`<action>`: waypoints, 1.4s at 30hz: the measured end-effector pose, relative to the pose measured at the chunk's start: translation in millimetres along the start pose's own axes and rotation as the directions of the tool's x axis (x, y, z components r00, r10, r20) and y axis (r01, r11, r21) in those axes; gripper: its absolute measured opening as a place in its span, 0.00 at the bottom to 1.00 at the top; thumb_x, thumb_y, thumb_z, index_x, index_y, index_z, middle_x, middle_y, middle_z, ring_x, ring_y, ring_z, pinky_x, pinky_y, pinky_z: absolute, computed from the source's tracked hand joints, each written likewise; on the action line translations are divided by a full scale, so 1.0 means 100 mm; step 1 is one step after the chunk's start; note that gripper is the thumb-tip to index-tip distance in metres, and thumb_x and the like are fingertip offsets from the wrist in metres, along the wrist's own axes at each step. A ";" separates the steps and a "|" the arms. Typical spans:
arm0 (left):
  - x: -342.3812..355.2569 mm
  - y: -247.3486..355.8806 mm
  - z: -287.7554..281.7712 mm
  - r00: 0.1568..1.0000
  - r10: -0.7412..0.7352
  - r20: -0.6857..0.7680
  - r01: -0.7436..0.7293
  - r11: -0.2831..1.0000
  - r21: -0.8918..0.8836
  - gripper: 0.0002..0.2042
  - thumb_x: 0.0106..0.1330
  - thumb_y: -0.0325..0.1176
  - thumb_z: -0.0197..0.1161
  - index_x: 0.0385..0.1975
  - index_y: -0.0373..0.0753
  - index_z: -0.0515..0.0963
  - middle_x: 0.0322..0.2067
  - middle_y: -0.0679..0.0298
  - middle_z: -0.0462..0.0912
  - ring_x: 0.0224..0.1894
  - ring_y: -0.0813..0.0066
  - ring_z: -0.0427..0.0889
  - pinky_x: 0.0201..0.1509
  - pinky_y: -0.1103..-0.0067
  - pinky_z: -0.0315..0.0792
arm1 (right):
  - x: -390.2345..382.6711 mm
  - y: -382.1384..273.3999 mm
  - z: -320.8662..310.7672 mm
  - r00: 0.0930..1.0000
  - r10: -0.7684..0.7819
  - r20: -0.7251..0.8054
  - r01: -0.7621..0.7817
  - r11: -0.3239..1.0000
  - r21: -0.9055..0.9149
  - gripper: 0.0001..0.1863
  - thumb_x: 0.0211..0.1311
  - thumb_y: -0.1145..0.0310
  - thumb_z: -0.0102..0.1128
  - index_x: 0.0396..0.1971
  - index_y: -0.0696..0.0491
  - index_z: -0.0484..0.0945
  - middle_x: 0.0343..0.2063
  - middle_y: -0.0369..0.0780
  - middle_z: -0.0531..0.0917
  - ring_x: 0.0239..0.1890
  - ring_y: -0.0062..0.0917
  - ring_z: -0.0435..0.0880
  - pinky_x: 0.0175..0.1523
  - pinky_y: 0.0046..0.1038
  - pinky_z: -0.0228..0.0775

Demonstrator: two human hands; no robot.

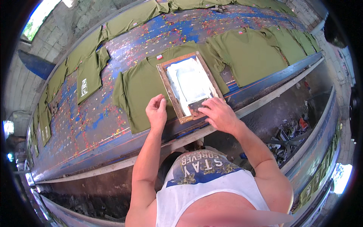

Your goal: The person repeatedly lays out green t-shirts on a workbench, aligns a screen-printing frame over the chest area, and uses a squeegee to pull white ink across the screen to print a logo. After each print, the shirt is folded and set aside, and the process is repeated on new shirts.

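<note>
Head view: we see an olive shirt (140,90) on the bench (94,117), left hand (156,110) over it, grip pressed together. A wooden-framed screen (169,94) lies on the shirt, a brown block (195,108) inside; whether the right hand (220,114) pinches that, we cannot tell.

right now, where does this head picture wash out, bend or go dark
head view: glare nearly whitens the middle of the wooden-framed printing screen and washes out the upper-left opening; head view: fisheye distortion bows the long paint-spotted table; head view: corners go black, and the littered gap at right sits in shade
</note>
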State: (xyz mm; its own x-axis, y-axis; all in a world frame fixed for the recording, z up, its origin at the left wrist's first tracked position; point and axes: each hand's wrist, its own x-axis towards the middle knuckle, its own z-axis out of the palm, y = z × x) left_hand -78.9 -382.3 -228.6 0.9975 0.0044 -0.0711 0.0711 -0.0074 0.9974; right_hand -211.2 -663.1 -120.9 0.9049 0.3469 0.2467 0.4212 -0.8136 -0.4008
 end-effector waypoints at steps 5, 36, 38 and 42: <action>0.09 0.00 0.25 0.999 -0.043 0.003 0.042 0.988 0.151 0.19 0.74 0.28 0.77 0.61 0.30 0.86 0.46 0.59 0.92 0.43 0.76 0.88 0.53 0.75 0.85 | 0.15 0.27 0.04 1.000 -0.031 0.003 0.031 0.999 0.008 0.20 0.59 0.82 0.70 0.53 0.56 0.87 0.51 0.42 0.87 0.58 0.42 0.85 0.66 0.45 0.78; 0.02 0.42 0.47 0.918 -0.301 -0.258 0.371 0.882 0.290 0.29 0.67 0.28 0.81 0.69 0.32 0.83 0.48 0.59 0.91 0.42 0.75 0.88 0.38 0.76 0.83 | 0.93 1.24 0.22 0.943 -0.331 0.037 0.319 0.930 0.181 0.19 0.59 0.80 0.65 0.50 0.55 0.90 0.43 0.44 0.89 0.51 0.42 0.88 0.59 0.43 0.83; 0.01 0.41 0.48 0.917 -0.294 -0.269 0.366 0.887 0.280 0.29 0.67 0.28 0.81 0.69 0.32 0.83 0.48 0.59 0.91 0.42 0.75 0.88 0.38 0.76 0.83 | 0.69 1.09 0.16 0.941 -0.338 0.030 0.326 0.923 0.206 0.18 0.59 0.78 0.66 0.50 0.56 0.90 0.43 0.44 0.89 0.51 0.41 0.88 0.59 0.42 0.83; 0.00 0.43 0.48 0.917 -0.305 -0.257 0.368 0.896 0.250 0.30 0.67 0.28 0.81 0.69 0.32 0.82 0.48 0.58 0.91 0.41 0.74 0.89 0.39 0.76 0.84 | 0.39 0.93 0.03 0.924 -0.383 0.023 0.367 0.899 0.238 0.17 0.60 0.76 0.66 0.49 0.57 0.88 0.43 0.45 0.89 0.49 0.41 0.88 0.58 0.42 0.83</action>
State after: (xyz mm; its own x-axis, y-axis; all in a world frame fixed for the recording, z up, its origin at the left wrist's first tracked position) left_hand -75.8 -430.9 -185.8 0.8920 0.2637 -0.3672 0.4315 -0.2548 0.8654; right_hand -136.8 -723.6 -150.9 0.6761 0.6422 0.3612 0.7253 -0.4938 -0.4796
